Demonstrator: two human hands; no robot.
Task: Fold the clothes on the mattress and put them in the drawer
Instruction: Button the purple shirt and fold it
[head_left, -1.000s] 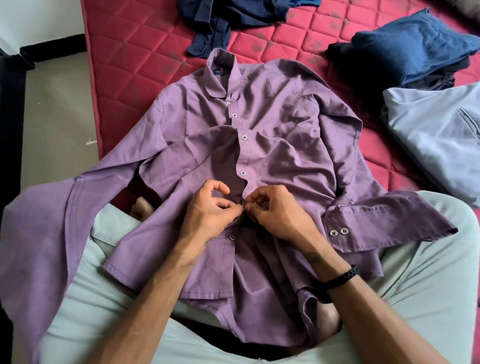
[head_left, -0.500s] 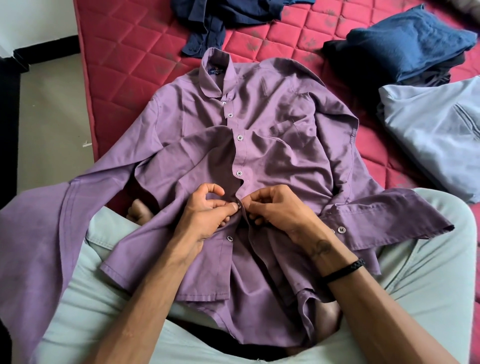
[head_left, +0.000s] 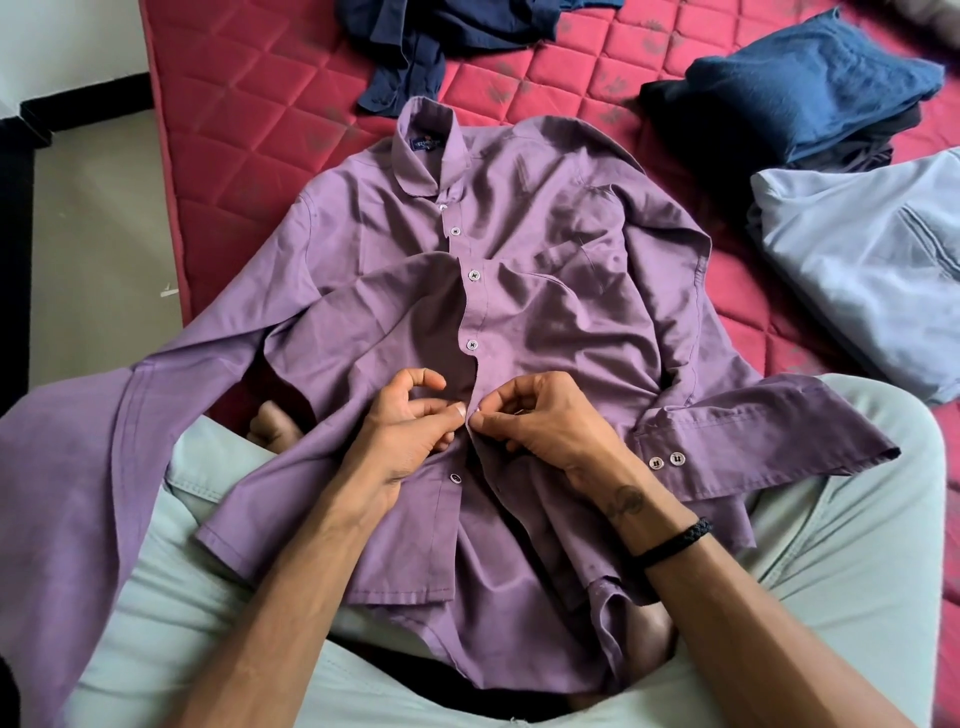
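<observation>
Purple shirt (head_left: 545, 291) lay front-up on the red mattress (head_left: 249, 104), its hem over the person's lap. Left hand (head_left: 410, 431) pinched the button edge; right hand (head_left: 550, 421) pinched the opposite edge, fingertips touching. Folded clothes (head_left: 810, 88) sat at right.

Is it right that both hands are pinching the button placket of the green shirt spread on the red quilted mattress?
Not quite: the long-sleeved cotton shirt is purple, not green, as the head view shows. The left hand and right hand do pinch its placket, on the red quilted mattress.
</observation>
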